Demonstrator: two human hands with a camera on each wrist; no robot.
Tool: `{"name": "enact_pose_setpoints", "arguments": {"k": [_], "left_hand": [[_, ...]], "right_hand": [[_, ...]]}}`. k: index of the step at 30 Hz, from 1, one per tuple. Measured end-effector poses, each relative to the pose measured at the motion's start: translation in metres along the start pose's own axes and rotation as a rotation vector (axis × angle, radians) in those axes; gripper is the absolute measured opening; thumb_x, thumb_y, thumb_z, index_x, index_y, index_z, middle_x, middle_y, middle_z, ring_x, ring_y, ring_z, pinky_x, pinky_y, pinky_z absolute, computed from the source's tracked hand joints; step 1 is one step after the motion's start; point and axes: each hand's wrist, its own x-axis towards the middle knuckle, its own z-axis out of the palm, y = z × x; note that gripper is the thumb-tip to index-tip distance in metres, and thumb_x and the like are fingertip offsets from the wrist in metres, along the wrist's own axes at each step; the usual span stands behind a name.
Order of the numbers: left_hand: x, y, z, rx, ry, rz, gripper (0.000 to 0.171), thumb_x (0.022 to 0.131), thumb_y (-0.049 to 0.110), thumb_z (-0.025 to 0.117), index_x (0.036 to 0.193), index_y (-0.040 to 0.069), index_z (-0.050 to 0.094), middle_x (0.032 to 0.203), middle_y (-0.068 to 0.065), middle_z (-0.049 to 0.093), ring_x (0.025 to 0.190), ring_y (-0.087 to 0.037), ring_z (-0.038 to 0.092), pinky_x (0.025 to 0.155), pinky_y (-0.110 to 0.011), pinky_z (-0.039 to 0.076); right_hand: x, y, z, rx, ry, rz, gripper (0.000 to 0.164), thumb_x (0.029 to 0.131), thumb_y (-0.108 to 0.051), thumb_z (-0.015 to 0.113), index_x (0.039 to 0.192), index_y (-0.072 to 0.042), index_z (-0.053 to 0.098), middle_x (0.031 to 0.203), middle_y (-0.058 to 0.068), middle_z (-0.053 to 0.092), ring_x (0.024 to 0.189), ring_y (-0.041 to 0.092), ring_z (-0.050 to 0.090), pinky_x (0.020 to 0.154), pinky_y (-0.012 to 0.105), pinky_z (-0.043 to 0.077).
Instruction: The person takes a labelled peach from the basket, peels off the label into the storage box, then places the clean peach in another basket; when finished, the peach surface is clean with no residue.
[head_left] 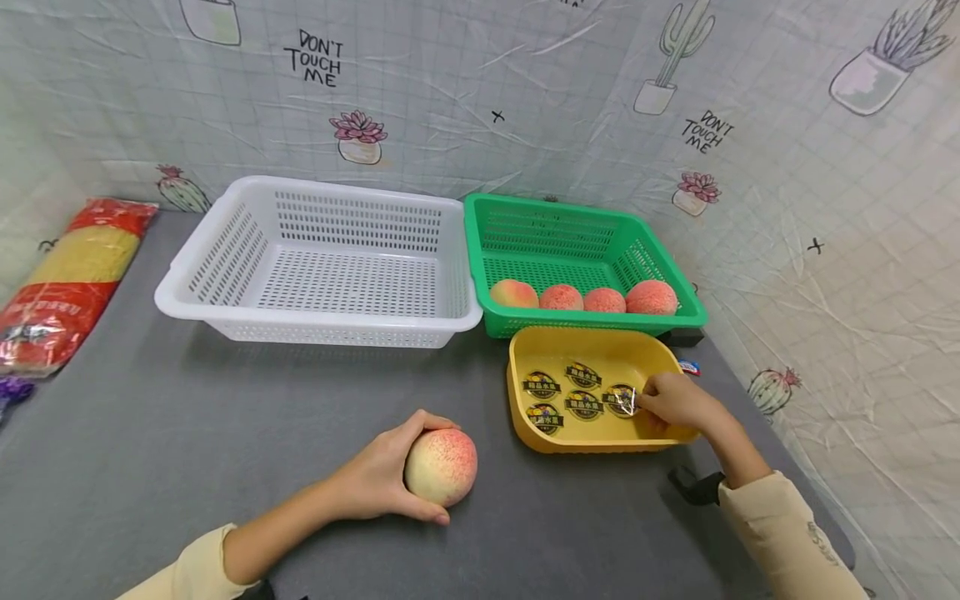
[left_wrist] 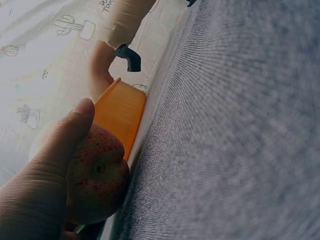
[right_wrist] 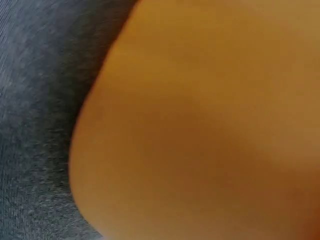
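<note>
My left hand (head_left: 386, 475) grips a peach (head_left: 441, 467) low over the grey table, thumb and fingers curled round its sides. In the left wrist view the thumb lies along the same peach (left_wrist: 97, 175). Inside the yellow bin (head_left: 600, 444), my right hand (head_left: 678, 400) has its fingers bent down and its fingertips at the edge of a black fruit label (head_left: 621, 401), which it appears to pinch. Glare shows on that label's clear edge. Several similar labels (head_left: 583, 405) lie on the bin floor. The bin's wall (right_wrist: 190, 125) fills the right wrist view, hiding the fingers.
Behind the yellow bin stands a green basket (head_left: 678, 283) with several peaches (head_left: 561, 297) along its near side. A white basket (head_left: 330, 315) sits left of it. A red and yellow packet (head_left: 82, 267) lies at the far left. A printed sheet (head_left: 465, 100) hangs behind.
</note>
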Motion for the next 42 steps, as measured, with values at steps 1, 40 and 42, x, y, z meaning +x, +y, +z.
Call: {"name": "enact_pose_setpoints", "arguments": {"k": [1,40,42], "left_hand": [[0.0,0.0,0.0,-0.003,-0.001,0.0,0.078,0.062,0.04,0.088,0.123,0.021,0.045,0.121,0.007,0.056,0.104,-0.012,0.057,0.085,-0.031,0.049],[0.001,0.009,-0.013,0.058,0.011,0.059,0.097,0.063,0.036,0.089,0.138,0.008,0.035,0.136,-0.011,0.041,0.12,-0.025,0.046,0.095,-0.037,0.044],[0.005,0.014,-0.026,0.083,0.024,0.07,0.098,0.065,0.036,0.088,0.14,0.007,0.033,0.137,-0.01,0.04,0.119,-0.027,0.047,0.094,-0.039,0.044]], "right_hand": [[0.002,0.0,0.001,-0.045,0.011,-0.006,0.032,0.091,-0.006,0.054,0.059,-0.004,0.054,0.051,-0.001,0.049,0.046,0.011,0.045,0.047,0.028,0.039],[0.003,-0.154,0.1,0.137,0.033,-0.789,0.071,0.077,-0.031,0.08,0.135,-0.011,0.045,0.131,0.0,0.047,0.122,0.012,0.044,0.095,0.029,0.043],[0.003,-0.156,0.102,0.132,0.013,-0.769,0.072,0.076,-0.031,0.081,0.135,-0.012,0.045,0.131,0.0,0.047,0.121,0.011,0.044,0.096,0.029,0.042]]}}
